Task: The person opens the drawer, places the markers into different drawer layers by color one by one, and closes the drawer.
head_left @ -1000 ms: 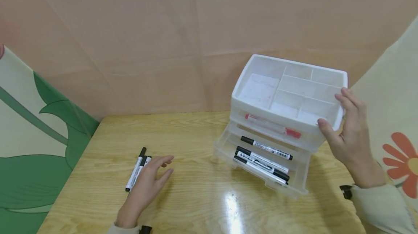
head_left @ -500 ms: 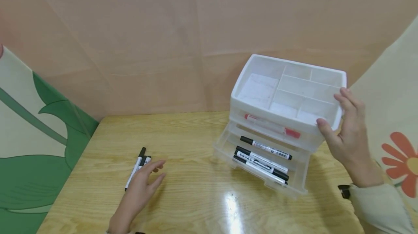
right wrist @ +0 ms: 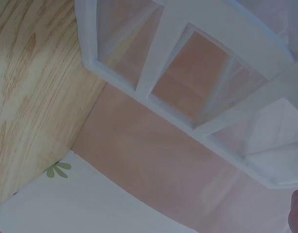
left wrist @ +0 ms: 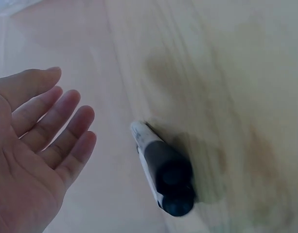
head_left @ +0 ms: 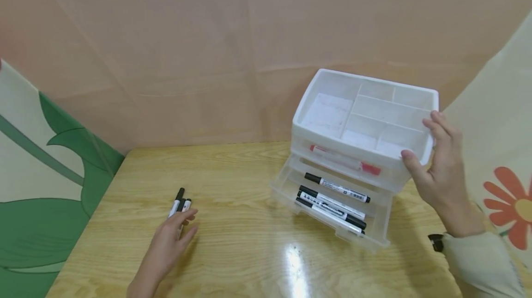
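In the head view my left hand hovers beside several black-capped white markers at the left of the table, partly covering them. Its fingers are loosely bent, and the left wrist view shows the palm holding nothing, apart from the markers. My right hand grips the right end of a white plastic drawer box, thumb at the front corner and fingers on the side rim. The box's lower drawer is pulled out, with several black-capped markers lying in it.
A red marker shows through the front of the closed upper drawer. Divided compartments form the box's top. The wooden table meets a pinkish cloth behind, with printed cloth hanging at both sides.
My left hand has moved left and slightly down, nearer to the loose markers, covering more of their lower ends. My right hand keeps its hold on the drawer box.
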Available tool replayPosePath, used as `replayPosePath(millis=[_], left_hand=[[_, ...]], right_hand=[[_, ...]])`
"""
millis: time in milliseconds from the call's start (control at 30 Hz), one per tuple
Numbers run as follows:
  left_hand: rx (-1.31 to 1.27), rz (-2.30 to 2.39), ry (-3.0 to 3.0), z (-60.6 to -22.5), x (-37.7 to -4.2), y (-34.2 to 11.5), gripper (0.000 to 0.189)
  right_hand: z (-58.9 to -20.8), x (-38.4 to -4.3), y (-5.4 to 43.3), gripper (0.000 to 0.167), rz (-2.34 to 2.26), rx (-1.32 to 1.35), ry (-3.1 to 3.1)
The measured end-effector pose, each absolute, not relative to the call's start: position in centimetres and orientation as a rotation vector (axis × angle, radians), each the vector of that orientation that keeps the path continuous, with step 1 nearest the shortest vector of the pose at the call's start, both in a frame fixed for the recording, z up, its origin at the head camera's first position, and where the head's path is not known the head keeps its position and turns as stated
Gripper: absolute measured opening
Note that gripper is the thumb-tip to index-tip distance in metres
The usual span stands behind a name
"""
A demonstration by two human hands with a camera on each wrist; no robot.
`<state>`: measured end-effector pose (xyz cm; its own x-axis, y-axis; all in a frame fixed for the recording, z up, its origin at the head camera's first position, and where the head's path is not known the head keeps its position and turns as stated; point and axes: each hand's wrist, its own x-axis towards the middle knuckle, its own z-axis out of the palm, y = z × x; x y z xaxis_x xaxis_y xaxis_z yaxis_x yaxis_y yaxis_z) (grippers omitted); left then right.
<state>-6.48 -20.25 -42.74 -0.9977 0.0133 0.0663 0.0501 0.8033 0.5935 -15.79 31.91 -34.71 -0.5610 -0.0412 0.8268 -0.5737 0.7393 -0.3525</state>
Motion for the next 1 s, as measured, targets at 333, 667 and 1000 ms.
replayPosePath(millis=[333,667,1000], left_hand=[[0.054,-0.951,-2.994,-43.5,-6.4,-21.2,0.041],[0.151,-0.942,-3.05,-43.7,-6.4,-22.2,0.041],[0.153,-0.857,-3.088,-44.1,-6.4,-22.9,0.04]], right_hand=[[-34.6,-15.7,31.7,0.085,0.775,0.455,-2.078],[-34.7,-15.6,31.8,0.084,0.774,0.446,-2.09],[-34.8,-15.6,31.7,0.082,0.78,0.426,-2.097]])
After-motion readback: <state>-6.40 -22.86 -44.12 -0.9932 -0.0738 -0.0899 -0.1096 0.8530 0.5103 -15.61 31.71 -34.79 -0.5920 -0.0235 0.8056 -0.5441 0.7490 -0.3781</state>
